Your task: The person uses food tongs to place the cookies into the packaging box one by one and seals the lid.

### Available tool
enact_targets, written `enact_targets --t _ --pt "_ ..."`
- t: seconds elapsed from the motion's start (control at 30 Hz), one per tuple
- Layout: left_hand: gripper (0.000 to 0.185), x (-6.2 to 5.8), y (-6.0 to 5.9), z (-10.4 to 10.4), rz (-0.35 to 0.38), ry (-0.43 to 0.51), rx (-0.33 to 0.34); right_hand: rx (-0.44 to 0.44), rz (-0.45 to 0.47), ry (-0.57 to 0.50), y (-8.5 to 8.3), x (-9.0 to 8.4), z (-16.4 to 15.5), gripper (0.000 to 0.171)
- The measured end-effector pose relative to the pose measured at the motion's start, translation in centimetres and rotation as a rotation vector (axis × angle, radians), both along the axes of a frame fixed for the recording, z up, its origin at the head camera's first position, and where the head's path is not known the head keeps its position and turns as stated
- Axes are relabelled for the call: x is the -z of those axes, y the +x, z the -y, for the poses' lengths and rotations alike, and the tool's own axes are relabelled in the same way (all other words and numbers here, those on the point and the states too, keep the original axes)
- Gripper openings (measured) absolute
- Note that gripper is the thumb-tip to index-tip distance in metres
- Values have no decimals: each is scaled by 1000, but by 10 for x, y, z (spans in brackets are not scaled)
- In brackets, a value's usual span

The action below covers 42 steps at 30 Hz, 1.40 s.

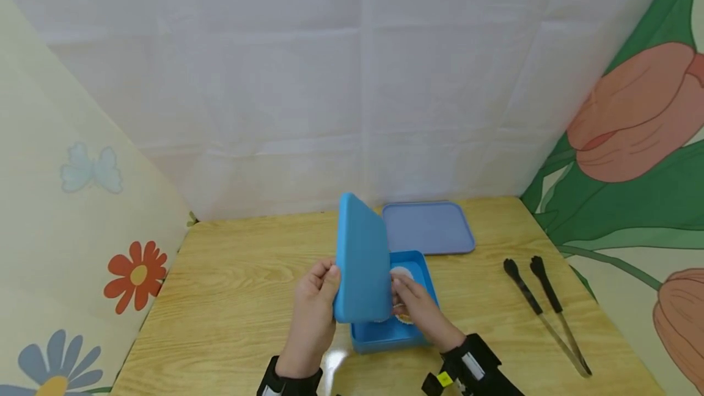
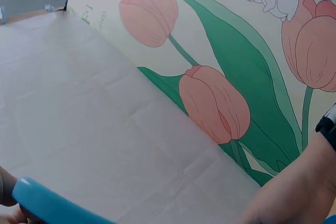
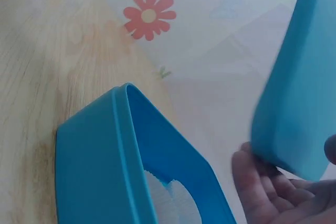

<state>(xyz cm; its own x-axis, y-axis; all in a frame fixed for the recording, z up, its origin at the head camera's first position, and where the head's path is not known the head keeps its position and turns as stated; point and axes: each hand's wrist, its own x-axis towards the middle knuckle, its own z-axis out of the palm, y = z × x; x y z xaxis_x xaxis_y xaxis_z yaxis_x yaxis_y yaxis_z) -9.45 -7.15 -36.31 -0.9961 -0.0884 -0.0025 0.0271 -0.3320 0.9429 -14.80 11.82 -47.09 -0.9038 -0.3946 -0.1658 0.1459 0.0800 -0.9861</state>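
From the head view we see a blue lid (image 1: 362, 261) held almost on edge over an open blue box (image 1: 393, 329) that sits on the tabletop (image 1: 231, 298). Our left hand (image 1: 315, 298) grips the lid at its 9 o'clock edge, thumb over the rim, so the lid stands tilted rather than lying flat on the box. Our right hand (image 1: 415, 307) reaches in at the lid's 3 o'clock side, its fingers (image 1: 401, 289) against the lid's lower edge and over the box mouth, apparently steadying it. Something white with a frilled paper rim (image 1: 401, 274) lies inside the box, half hidden. At 12 o'clock from the box a flat pale blue tray (image 1: 428, 228) lies on the tabletop, and at 3 o'clock, well apart, lies a pair of black-tipped tongs (image 1: 541, 310).

From the left wrist we catch only a curved strip of the lid (image 2: 52, 205) at the bottom, with a fingertip behind it at 9 o'clock; the right forearm (image 2: 294, 187) crosses at 4 o'clock before a tulip backdrop (image 2: 212, 103).

From the right wrist the box wall (image 3: 100, 166) rises close by, with the white frilled paper (image 3: 170, 198) showing inside. The lid (image 3: 296, 82) hangs at 2 o'clock, and the right fingers (image 3: 262, 190) lie loosely curled under its lower corner, touching it from below.
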Motion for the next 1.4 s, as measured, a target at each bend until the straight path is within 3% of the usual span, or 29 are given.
enact_targets --t 0.1,0.2,0.37,0.47,0.6,0.7,0.8,1.07,1.2,1.4 --pt "29 3 -1 3 20 -12 6 84 13 0 2 -2 -7 59" --pt "29 8 -3 7 48 -101 -9 186 -63 68 4 -5 -17 59" --pt "26 25 -10 13 63 -338 -69 313 -261 241 3 -12 -34 45" --pt "24 38 -13 14 32 -481 -102 370 -362 326 4 -14 -42 37" --pt "22 54 -16 13 -10 -720 -160 404 -486 406 7 -14 -48 31" --pt "21 67 -19 11 1 -874 -178 405 -542 469 9 -11 -49 30" --pt "19 80 -20 7 9 -979 -168 389 -544 550 10 -7 -49 32" --pt "18 110 -22 -3 -4 -1201 -151 344 -438 689 9 11 -52 31" --pt "18 122 -21 -7 19 -1270 -137 323 -415 735 8 24 -54 32" --pt "19 129 -17 -12 14 -1327 -143 284 -345 797 6 30 -55 34"
